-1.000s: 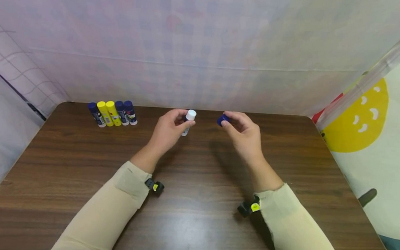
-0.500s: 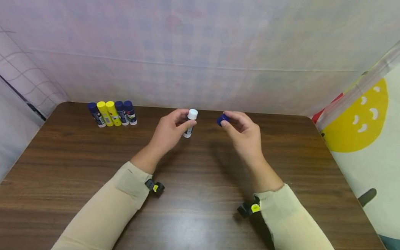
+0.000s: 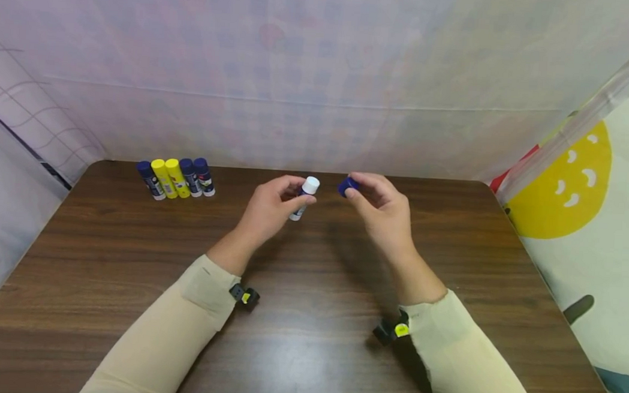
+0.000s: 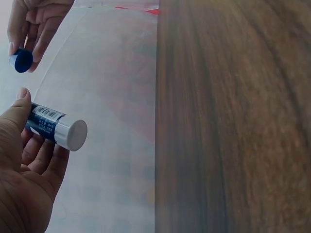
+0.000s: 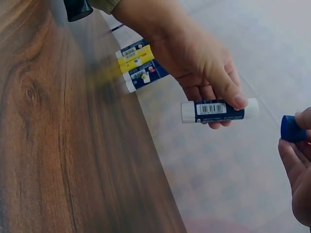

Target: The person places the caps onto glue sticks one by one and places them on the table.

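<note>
My left hand [image 3: 270, 209] grips an uncapped glue stick [image 5: 218, 110] with a dark blue barcode label, between thumb and fingers. Its white top [image 3: 311, 185] points up and leans to the right in the head view. The white base [image 4: 73, 135] faces the left wrist camera. To the right, my right hand [image 3: 383, 210] pinches a blue cap [image 3: 347, 187] between thumb and fingers. In the left wrist view the hollow end of the cap [image 4: 23, 60] shows. A small gap lies between glue stick and cap, both held above the table.
At the back left of the brown wooden table [image 3: 307, 316], several capped glue sticks stand in a row, among them a yellow glue stick [image 3: 177, 179] and a dark blue glue stick [image 3: 204, 178]. A pale curtain [image 3: 321, 89] hangs behind the table's far edge.
My left hand has moved slightly right, bringing the glue stick closer to the cap and tilting its top rightward. My right hand has barely moved, the cap shifting slightly left.
</note>
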Motion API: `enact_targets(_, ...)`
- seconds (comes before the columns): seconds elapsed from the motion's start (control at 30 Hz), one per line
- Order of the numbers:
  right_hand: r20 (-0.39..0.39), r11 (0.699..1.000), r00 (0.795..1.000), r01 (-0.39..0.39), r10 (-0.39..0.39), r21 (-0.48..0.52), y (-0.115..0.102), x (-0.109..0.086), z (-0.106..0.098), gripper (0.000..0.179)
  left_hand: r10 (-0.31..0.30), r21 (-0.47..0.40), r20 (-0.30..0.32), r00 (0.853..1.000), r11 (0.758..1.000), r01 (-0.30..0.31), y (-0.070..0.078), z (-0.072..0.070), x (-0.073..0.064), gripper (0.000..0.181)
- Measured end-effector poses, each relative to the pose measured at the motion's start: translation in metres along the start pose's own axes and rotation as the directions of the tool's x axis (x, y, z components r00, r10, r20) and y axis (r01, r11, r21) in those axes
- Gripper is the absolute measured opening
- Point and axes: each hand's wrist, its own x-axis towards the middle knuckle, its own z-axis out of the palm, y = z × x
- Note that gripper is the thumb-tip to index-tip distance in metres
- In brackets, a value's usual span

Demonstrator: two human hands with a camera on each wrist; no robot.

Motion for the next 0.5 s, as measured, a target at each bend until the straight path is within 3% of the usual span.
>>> enact_targets(0.27, 0.022, 1.0, 1.0, -0.009, 0.009, 0.014, -0.0022, -0.001, 0.0009, 0.034, 0.135, 0.03, 0.0, 0.991, 0.99, -0.135, 0.0035, 0.0046, -0.0033, 0.039)
enact_targets(0.5, 0.043, 1.0, 0.999, 0.01, -0.011, 0.009, -0.0022, -0.0027, 0.0028, 0.03, 0.164, 0.025, 0.011, 0.986, 0.986, -0.164, 0.007, 0.0087, -0.0044, 0.038)
